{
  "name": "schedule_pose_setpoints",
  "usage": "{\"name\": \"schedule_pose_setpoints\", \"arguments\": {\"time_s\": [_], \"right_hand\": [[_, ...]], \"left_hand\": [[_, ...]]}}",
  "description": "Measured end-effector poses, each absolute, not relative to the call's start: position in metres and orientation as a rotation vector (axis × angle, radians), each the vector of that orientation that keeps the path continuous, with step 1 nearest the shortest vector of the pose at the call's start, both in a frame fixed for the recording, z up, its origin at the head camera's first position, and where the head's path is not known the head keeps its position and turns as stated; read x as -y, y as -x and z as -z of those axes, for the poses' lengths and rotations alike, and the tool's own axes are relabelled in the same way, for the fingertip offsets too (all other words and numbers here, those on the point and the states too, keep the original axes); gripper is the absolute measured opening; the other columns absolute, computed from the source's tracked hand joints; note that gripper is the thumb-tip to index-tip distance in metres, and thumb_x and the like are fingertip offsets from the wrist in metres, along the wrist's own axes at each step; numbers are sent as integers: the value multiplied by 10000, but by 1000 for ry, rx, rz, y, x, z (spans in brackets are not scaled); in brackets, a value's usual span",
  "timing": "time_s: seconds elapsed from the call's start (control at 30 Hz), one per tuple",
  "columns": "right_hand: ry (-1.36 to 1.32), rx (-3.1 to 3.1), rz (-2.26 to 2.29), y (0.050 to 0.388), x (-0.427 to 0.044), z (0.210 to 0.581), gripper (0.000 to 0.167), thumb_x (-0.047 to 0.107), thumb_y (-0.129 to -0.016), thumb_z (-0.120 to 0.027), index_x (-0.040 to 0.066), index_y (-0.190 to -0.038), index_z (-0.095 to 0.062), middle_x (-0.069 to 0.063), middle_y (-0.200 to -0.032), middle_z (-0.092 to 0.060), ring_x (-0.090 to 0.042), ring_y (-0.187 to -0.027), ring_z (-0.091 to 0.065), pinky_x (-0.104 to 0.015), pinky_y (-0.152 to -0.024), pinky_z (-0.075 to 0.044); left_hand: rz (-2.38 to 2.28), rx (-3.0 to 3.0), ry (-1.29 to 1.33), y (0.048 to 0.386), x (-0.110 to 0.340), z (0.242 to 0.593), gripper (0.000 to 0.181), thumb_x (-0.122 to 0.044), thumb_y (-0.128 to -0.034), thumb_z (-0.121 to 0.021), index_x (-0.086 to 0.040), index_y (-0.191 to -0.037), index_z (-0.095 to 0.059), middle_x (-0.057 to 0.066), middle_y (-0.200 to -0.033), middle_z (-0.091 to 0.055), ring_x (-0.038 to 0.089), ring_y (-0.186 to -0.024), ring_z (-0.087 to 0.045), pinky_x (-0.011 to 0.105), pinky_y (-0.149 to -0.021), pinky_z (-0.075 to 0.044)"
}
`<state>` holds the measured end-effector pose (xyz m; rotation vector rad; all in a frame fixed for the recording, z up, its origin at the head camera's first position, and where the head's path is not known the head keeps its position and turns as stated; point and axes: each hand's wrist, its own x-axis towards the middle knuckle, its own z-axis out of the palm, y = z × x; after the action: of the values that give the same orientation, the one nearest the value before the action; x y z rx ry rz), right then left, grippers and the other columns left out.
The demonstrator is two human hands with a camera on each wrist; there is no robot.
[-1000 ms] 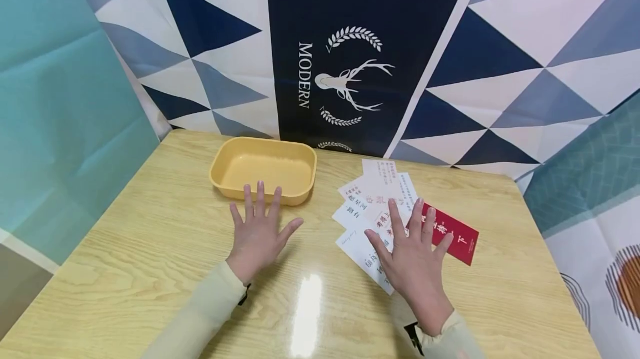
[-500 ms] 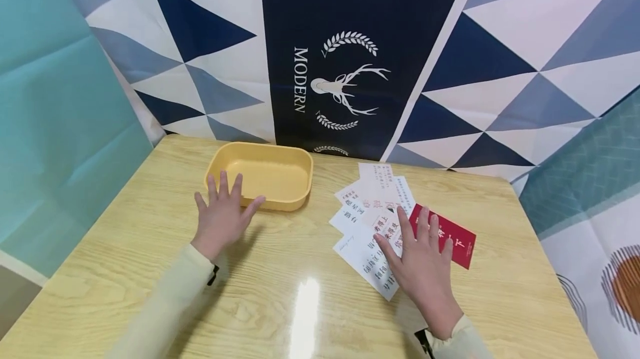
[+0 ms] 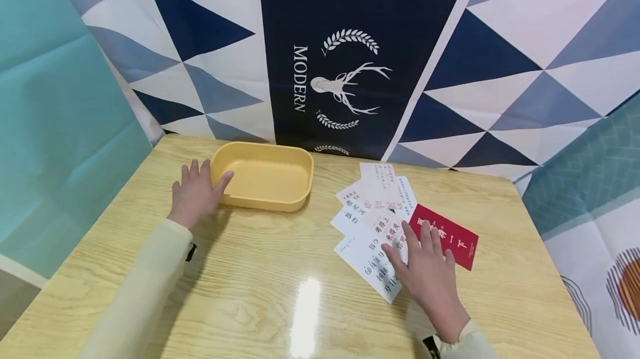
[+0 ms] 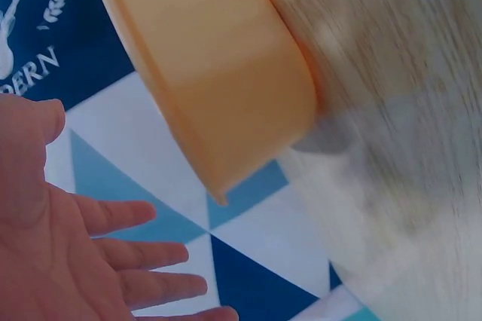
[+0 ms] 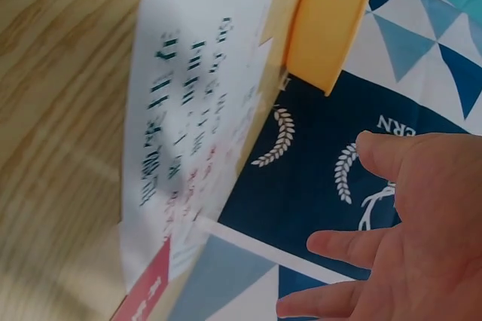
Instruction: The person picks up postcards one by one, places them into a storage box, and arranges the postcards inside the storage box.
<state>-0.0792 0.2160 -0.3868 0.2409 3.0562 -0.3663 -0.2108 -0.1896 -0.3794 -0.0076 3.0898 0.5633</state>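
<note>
A yellow tray (image 3: pixel 265 173) sits at the back left of the table. My left hand (image 3: pixel 195 195) is spread at its left end, thumb over the near left corner; the left wrist view shows a gap between the hand (image 4: pixel 98 261) and the tray (image 4: pixel 218 72). Overlapping white printed cards (image 3: pixel 367 262) lie fanned right of centre, with a red card (image 3: pixel 462 245) at their right. Over the near right part of the cards, my right hand (image 3: pixel 430 278) is spread and holds nothing. In the right wrist view it hovers clear of the white cards (image 5: pixel 173 102).
The wooden table (image 3: pixel 250 292) carries a bright reflection near its front middle. A patterned cloth (image 3: pixel 340 14) stands behind its back edge. Teal cloth (image 3: pixel 60 98) hangs at the left, with more patterned fabric at the right.
My left hand has moved left from the tray's near side to its left end. The right hand has shifted slightly right and toward the front edge. Tray and cards lie as before.
</note>
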Motion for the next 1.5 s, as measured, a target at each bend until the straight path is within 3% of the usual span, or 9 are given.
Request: {"name": "schedule_pose_setpoints", "arguments": {"time_s": [0.13, 0.37, 0.6, 0.83, 1.13, 1.5], "right_hand": [[-221, -3047, 352, 83, -220, 390, 773, 526, -858, -549, 71, -1446, -336, -323, -1481, -207, -514, -1350, -172, -729, -997, -182], [-200, -3032, 324, 89, -236, 397, 761, 514, -868, -545, 50, -1436, -343, -330, -1470, -227, -526, -1341, -183, -725, -996, -195], [-224, -3010, 320, 97, -255, 401, 783, 487, -840, -596, 30, -1426, -350, -343, -1444, -255, -543, -1313, -207, -742, -983, -184], [-238, -3003, 284, 107, -279, 400, 793, 440, -803, -667, -14, -1388, -384, -361, -1371, -331, -545, -1236, -295, -743, -910, -280], [-234, -2966, 281, 118, -325, 394, 772, 455, -791, -673, -70, -1307, -439, -359, -1175, -490, -481, -975, -483, -607, -716, -456], [-234, -2894, 338, 127, -357, 403, 1001, 616, -696, -694, -100, -1328, -398, -383, -1192, -436, -491, -1015, -433, -592, -750, -473]], "left_hand": [[-539, -3112, 30, 219, 196, 383, 877, -628, -940, -203, 106, -1419, -239, 376, -1426, -243, 538, -1284, -270, 695, -915, -326], [-570, -3026, 99, 226, 202, 391, 746, -444, -989, -289, 145, -1426, -150, 395, -1377, -296, 553, -1180, -389, 653, -916, -367], [-583, -3013, 102, 228, 205, 402, 639, -297, -990, -296, 179, -1395, -160, 398, -1257, -370, 525, -1005, -521, 598, -793, -453], [-591, -2964, 156, 230, 203, 406, 609, -271, -990, -267, 157, -1408, -158, 375, -1275, -353, 513, -1022, -517, 604, -801, -449], [-598, -2969, 181, 232, 202, 408, 571, -272, -995, -233, 123, -1407, -221, 348, -1256, -394, 502, -1074, -492, 612, -835, -433], [-621, -2991, 194, 234, 204, 408, 552, -275, -997, -218, 109, -1389, -280, 336, -1223, -434, 497, -1078, -492, 613, -826, -431]]}}
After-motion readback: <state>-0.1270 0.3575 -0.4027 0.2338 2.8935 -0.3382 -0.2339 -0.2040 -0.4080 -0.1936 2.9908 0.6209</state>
